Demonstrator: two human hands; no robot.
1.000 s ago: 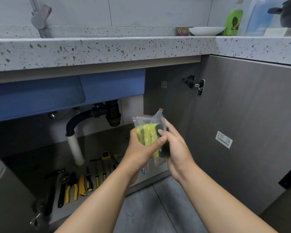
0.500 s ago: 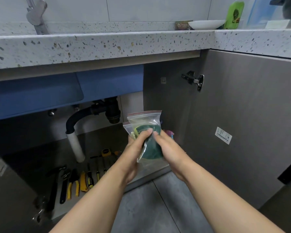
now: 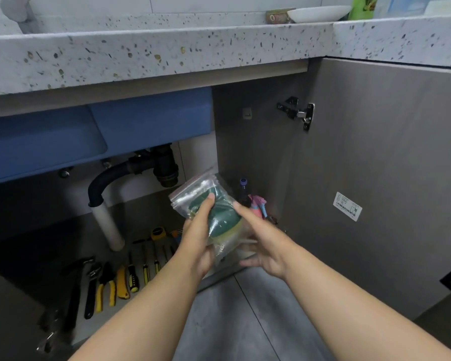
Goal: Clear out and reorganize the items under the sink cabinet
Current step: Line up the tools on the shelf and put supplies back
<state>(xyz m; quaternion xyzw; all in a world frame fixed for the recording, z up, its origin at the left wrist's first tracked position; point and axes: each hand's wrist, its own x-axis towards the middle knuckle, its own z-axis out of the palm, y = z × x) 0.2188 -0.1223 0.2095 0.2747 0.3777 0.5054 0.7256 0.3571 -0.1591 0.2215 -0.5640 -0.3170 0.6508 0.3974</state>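
A clear zip bag (image 3: 205,188) with green and yellow sponges inside is held in front of the open under-sink cabinet. My left hand (image 3: 195,246) grips the bag from the left, thumb on its front. My right hand (image 3: 266,243) touches the bag's right side with its index finger stretched out and its other fingers spread below. On the cabinet floor (image 3: 50,243) lies a row of hand tools (image 3: 110,285): a hammer (image 3: 74,290), pliers, screwdrivers and a yellow tape measure (image 3: 158,233).
A black drain trap (image 3: 164,165) and white pipe (image 3: 107,222) hang under the blue sink basin (image 3: 63,142). A purple-capped bottle (image 3: 243,188) and a pink and blue item (image 3: 258,204) stand in the cabinet's right corner. The open door (image 3: 375,178) is at the right, the speckled countertop (image 3: 167,56) overhead.
The bag has been turned from its yellow side to its green side and lowered towards the cabinet's right part. My right hand has loosened from a grip to a touch.
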